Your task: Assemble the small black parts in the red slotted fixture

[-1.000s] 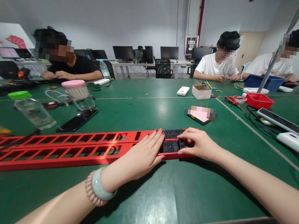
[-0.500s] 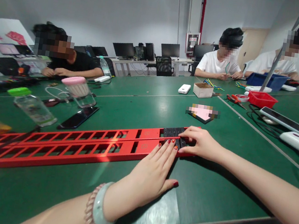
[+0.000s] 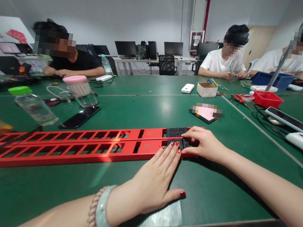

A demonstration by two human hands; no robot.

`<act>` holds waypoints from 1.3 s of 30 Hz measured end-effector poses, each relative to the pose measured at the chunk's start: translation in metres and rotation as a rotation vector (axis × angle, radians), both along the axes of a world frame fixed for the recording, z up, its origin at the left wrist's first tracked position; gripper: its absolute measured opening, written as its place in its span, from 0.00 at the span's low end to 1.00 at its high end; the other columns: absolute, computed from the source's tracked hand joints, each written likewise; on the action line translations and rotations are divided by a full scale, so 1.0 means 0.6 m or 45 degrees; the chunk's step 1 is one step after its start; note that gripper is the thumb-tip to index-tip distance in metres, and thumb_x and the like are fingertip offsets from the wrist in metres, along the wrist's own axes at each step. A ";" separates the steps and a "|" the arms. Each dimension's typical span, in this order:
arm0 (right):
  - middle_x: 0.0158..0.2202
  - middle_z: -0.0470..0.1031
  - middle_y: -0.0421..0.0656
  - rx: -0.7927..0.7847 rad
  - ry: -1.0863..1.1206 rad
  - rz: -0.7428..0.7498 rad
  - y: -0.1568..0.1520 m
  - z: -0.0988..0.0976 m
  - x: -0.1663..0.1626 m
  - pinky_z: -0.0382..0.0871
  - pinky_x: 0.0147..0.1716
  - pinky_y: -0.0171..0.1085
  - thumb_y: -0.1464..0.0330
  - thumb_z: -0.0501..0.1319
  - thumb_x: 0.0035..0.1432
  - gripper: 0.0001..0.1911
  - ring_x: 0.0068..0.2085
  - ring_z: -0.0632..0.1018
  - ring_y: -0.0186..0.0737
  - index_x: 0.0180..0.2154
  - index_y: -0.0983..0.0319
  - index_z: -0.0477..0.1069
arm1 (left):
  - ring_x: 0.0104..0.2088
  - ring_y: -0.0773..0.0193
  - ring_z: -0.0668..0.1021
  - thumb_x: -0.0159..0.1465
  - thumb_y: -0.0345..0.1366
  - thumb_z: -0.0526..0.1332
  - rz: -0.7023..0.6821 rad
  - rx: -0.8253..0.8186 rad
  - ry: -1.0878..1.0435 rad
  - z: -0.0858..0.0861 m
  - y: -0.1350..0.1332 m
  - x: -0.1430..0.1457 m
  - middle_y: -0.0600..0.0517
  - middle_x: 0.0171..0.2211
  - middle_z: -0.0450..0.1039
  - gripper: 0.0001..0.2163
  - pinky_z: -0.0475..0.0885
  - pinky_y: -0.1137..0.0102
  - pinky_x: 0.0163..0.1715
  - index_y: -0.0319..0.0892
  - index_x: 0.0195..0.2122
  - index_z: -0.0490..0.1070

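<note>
On the green table point(image 3: 214, 191) we note, from the left, a green-lidded jar point(image 3: 31, 105), a pink-lidded jar point(image 3: 80, 90) and a phone point(image 3: 80, 117). Two long red rails point(image 3: 78, 144) lie side by side across the table in front of us. Our left hand point(image 3: 155, 178) lies flat and open, fingertips touching the near rail, gripping nothing. Black blocks point(image 3: 176, 137) sit in the rails' right end. Our right hand point(image 3: 205, 144) rests curled over them, fingertips pressing; a firm grip we cannot tell.
</note>
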State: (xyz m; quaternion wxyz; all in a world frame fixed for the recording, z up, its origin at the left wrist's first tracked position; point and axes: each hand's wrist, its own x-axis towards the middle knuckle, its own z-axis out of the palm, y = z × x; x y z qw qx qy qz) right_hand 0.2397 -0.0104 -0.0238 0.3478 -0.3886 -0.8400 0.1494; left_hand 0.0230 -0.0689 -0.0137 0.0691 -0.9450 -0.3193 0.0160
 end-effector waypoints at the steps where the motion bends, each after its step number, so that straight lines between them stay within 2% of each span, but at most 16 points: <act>1: 0.37 0.73 0.48 0.002 -0.002 0.002 0.001 -0.001 0.000 0.70 0.34 0.38 0.58 0.66 0.47 0.23 0.31 0.74 0.36 0.43 0.65 0.73 | 0.64 0.46 0.48 0.62 0.60 0.40 0.006 -0.008 0.007 0.001 0.000 0.000 0.32 0.64 0.43 0.41 0.48 0.56 0.61 0.26 0.62 0.48; 11: 0.38 0.72 0.48 0.007 -0.005 -0.007 0.000 -0.003 0.001 0.70 0.34 0.38 0.59 0.67 0.47 0.22 0.31 0.74 0.36 0.43 0.64 0.74 | 0.65 0.46 0.46 0.63 0.59 0.40 0.014 -0.039 0.036 0.005 -0.001 0.001 0.33 0.64 0.41 0.40 0.47 0.56 0.62 0.26 0.63 0.47; 23: 0.35 0.72 0.46 0.016 -0.016 0.013 0.006 -0.007 0.002 0.70 0.34 0.38 0.57 0.66 0.47 0.23 0.31 0.74 0.37 0.43 0.64 0.73 | 0.65 0.48 0.43 0.64 0.57 0.39 -0.027 -0.033 -0.038 -0.004 0.000 -0.005 0.34 0.65 0.40 0.38 0.44 0.55 0.62 0.28 0.63 0.45; 32: 0.34 0.71 0.45 0.013 -0.026 0.011 0.005 -0.006 0.003 0.70 0.34 0.38 0.58 0.66 0.47 0.23 0.32 0.73 0.37 0.43 0.64 0.74 | 0.65 0.49 0.41 0.65 0.55 0.41 -0.024 -0.196 -0.025 0.013 0.000 -0.006 0.34 0.65 0.36 0.36 0.45 0.55 0.62 0.29 0.64 0.43; 39: 0.34 0.71 0.45 0.006 -0.021 0.016 0.006 -0.006 0.004 0.70 0.35 0.39 0.58 0.66 0.47 0.23 0.32 0.73 0.37 0.43 0.63 0.74 | 0.65 0.48 0.39 0.63 0.57 0.41 -0.038 -0.176 -0.064 0.002 0.000 -0.008 0.34 0.65 0.35 0.38 0.45 0.54 0.62 0.29 0.64 0.40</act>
